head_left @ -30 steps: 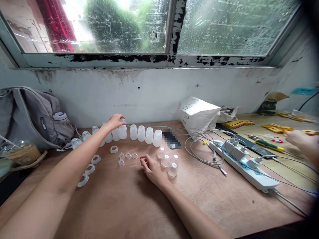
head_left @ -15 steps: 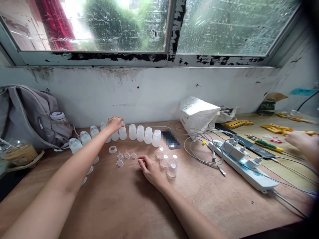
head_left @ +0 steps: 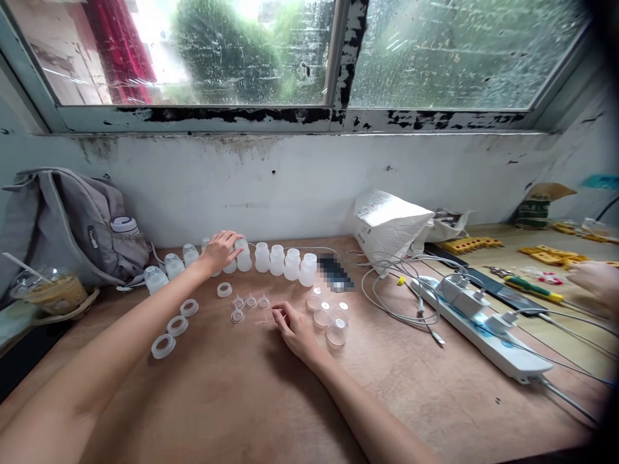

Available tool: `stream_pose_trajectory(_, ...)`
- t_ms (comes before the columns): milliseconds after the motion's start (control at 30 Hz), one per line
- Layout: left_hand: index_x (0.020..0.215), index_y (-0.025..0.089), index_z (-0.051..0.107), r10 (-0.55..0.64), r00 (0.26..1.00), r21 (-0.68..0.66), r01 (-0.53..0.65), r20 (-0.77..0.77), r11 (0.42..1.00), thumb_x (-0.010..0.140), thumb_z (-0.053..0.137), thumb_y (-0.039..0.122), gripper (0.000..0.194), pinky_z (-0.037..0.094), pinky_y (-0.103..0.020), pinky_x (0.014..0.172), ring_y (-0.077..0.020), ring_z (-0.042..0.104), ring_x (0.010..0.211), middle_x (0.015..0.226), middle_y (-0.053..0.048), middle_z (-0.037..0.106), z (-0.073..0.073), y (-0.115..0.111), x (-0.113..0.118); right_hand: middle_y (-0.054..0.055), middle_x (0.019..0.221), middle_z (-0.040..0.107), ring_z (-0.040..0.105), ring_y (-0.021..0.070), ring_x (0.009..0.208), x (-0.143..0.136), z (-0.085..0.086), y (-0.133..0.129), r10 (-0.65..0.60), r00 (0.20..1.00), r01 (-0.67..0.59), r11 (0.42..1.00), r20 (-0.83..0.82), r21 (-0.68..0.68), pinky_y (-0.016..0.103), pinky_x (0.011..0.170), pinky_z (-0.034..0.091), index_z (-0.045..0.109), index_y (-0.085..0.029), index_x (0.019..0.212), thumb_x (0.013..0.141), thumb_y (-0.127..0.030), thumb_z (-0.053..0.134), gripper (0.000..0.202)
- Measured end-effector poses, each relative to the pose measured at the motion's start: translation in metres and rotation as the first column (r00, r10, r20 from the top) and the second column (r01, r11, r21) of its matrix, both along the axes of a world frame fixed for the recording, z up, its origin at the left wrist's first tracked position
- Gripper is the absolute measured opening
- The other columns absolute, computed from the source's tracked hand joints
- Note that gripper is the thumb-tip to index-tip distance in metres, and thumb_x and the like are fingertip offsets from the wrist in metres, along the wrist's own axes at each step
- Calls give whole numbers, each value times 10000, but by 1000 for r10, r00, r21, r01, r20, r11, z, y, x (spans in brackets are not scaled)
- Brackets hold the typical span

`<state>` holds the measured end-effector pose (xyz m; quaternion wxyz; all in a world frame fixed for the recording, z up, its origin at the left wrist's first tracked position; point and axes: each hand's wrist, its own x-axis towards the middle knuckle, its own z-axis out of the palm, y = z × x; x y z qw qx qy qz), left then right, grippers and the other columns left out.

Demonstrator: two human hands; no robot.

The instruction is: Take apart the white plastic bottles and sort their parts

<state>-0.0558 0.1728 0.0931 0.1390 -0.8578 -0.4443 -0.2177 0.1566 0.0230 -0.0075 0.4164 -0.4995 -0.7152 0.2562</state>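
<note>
My left hand [head_left: 222, 251] reaches to the back row, with its fingers closed around the top of a frosted baby bottle [head_left: 244, 259]. Beside that bottle, open-necked bottles [head_left: 277, 261] stand upright to the right. At the left end of the row are bottles with clear domed tops [head_left: 155, 280], partly behind my left forearm. My right hand [head_left: 292, 327] rests on the table with its fingers loosely bent and nothing visible in them. Near its fingertips lie several clear nipples [head_left: 264, 301]. Clear dome caps [head_left: 335, 332] are just to its right. Screw rings [head_left: 163, 346] lie beside my left forearm.
A grey backpack [head_left: 68, 219] and an iced drink [head_left: 53, 291] sit at left. Behind the caps are a pixelated dark object [head_left: 333, 272] and a white bag [head_left: 391, 222]. Cables [head_left: 377, 303] and a power strip [head_left: 478, 328] occupy the right. Another person's hand [head_left: 594, 278] is among yellow parts.
The view has shifted slightly, so things appear a little further right. My left forearm has moved off the screw rings, which now show fully. The left hand stays at the bottle; my right hand keeps its place.
</note>
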Motion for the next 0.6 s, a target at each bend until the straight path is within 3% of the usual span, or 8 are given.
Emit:
stream_pose_trajectory(67, 1075, 170, 529, -74, 997, 0, 74, -21, 997, 840, 425, 302, 289, 379, -363, 864, -237, 491, 1004, 1056, -86, 579, -7, -23, -14, 17, 721, 597, 556, 138, 645, 0, -1, 1, -2, 1000, 2, 1000, 7, 9, 230, 586, 399, 524, -191, 923, 884, -336, 360, 222)
stream_pose_trajectory(167, 995, 179, 556, -101, 994, -74, 97, -44, 993, 851, 397, 301, 247, 405, -338, 830, -218, 523, 939, 984, -65, 600, -25, -66, -40, 19, 715, 604, 562, 138, 639, 1, -4, 2, -3, 1000, 3, 1000, 8, 12, 231, 583, 406, 529, -187, 916, 882, -339, 362, 228)
stream_pose_trajectory(333, 1021, 211, 535, 70, 998, -161, -69, 1, 985, 836, 401, 319, 253, 428, -338, 804, -219, 543, 926, 1012, -60, 583, -63, -133, -83, 17, 681, 600, 554, 131, 559, 2, -7, 5, -23, 1000, 24, 999, 21, -23, 227, 524, 400, 539, -181, 891, 874, -355, 364, 247)
stream_pose_trajectory(467, 1055, 218, 520, 239, 964, -189, -215, 117, 958, 770, 487, 307, 300, 439, -366, 809, -238, 539, 933, 1053, -68, 555, -95, -159, -107, 13, 644, 593, 554, 135, 554, 1, -7, 5, -33, 998, 34, 999, 53, -15, 225, 509, 397, 547, -182, 832, 859, -353, 379, 242)
stream_pose_trajectory(600, 1001, 194, 544, 256, 921, -210, -200, 292, 957, 760, 477, 245, 256, 445, -357, 833, -223, 545, 944, 1047, -76, 533, -109, -167, -108, 21, 660, 598, 566, 146, 604, 0, -8, 4, -60, 991, 54, 997, 117, 48, 231, 539, 402, 543, -183, 791, 851, -328, 388, 221)
